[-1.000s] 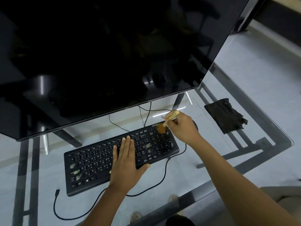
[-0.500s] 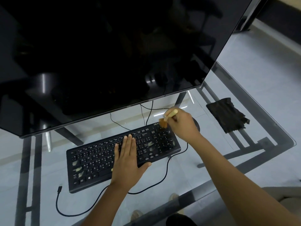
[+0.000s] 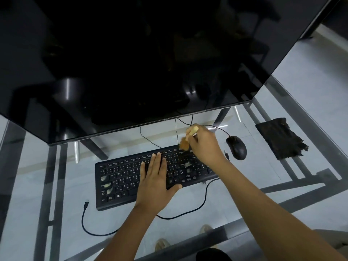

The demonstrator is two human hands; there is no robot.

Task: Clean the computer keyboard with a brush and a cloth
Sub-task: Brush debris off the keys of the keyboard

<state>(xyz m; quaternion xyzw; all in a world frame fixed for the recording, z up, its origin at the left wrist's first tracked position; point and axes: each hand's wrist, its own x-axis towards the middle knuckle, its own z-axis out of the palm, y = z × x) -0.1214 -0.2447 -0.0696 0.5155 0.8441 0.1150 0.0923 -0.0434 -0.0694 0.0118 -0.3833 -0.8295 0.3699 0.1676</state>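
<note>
A black keyboard (image 3: 122,178) lies on the glass desk, with pale specks of debris on its left and right keys. My left hand (image 3: 155,182) rests flat on its middle, fingers together and pointing away from me. My right hand (image 3: 205,146) grips a small brush (image 3: 185,141) with a pale handle and brown bristles. The bristles touch the keyboard's far right corner. A dark crumpled cloth (image 3: 281,141) lies on the glass at the right, apart from both hands.
A large dark monitor (image 3: 131,63) overhangs the far side of the desk. A black mouse (image 3: 236,147) sits right of the keyboard. A loose black cable (image 3: 83,219) loops along the near side. The glass desk edge (image 3: 308,102) runs diagonally at the right.
My right hand has swept the brush a little leftward along the keyboard's far right corner, uncovering the mouse behind it. My left hand stays flat on the keys.
</note>
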